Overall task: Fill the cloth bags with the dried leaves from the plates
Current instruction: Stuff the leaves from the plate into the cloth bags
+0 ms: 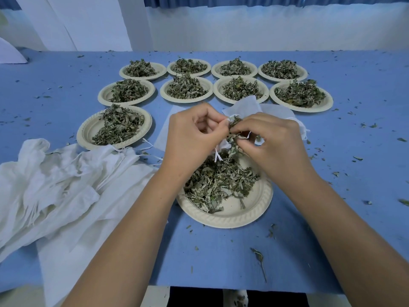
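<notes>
Plates point(104, 94) of dried leaves point(186, 87) on the blue surface point(332, 156): I count ten, four in the far row, four in the middle row, one at left, and the nearest plate point(243, 220) under both hands. Left hand point(190, 138) fingers point(212, 116) curl, pinching the mouth of one cloth bag point(223, 144). Right hand point(272, 142) fingers pinch a tuft of leaves point(234, 138) at that mouth. One heap of white bags point(66, 185) lies at left; I cannot count them.
</notes>
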Demonstrator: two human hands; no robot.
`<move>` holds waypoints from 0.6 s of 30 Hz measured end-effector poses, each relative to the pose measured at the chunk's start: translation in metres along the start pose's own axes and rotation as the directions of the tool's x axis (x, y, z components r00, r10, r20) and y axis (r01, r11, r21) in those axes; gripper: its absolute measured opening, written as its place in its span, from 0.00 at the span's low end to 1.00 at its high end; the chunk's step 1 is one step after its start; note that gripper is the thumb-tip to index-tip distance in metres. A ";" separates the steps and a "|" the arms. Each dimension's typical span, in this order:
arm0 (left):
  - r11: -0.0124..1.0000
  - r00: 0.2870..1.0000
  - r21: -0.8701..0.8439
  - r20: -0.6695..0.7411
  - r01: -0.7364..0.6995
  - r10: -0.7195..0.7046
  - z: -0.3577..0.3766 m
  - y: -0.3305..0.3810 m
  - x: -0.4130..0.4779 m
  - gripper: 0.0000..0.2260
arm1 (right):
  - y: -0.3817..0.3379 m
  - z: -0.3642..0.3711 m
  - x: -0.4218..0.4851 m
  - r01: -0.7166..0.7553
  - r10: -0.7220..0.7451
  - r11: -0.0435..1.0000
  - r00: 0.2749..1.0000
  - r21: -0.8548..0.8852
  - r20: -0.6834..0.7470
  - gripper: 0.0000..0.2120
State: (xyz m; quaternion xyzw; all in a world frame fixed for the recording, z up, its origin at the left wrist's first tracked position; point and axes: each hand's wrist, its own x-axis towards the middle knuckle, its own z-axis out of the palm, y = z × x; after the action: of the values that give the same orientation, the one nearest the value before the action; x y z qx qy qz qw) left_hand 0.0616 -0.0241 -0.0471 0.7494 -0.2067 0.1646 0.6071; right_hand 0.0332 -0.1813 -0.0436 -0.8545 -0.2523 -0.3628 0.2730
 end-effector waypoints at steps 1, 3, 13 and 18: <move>1.000 1.000 -0.001 0.003 0.000 0.000 0.000 0.000 0.000 0.08 | 0.000 0.000 0.000 0.010 -0.010 1.000 1.000 0.011 0.008 0.09; 1.000 1.000 -0.009 -0.018 0.005 -0.005 0.000 0.001 0.001 0.07 | 0.000 -0.001 0.000 0.005 -0.009 0.995 0.999 0.104 0.046 0.09; 0.999 0.999 -0.019 -0.013 0.034 -0.034 -0.004 0.003 0.001 0.08 | 0.002 -0.002 0.003 -0.215 0.178 0.887 0.976 0.409 0.128 0.22; 0.997 0.999 -0.059 0.015 0.051 -0.051 -0.004 0.004 0.000 0.08 | -0.003 0.002 0.000 -0.107 0.114 0.933 0.993 0.343 -0.002 0.11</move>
State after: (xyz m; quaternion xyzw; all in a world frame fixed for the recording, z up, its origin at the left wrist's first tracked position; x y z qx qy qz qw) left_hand 0.0593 -0.0214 -0.0428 0.7372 -0.1965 0.1377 0.6317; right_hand 0.0323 -0.1777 -0.0441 -0.8029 -0.2603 -0.3066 0.4399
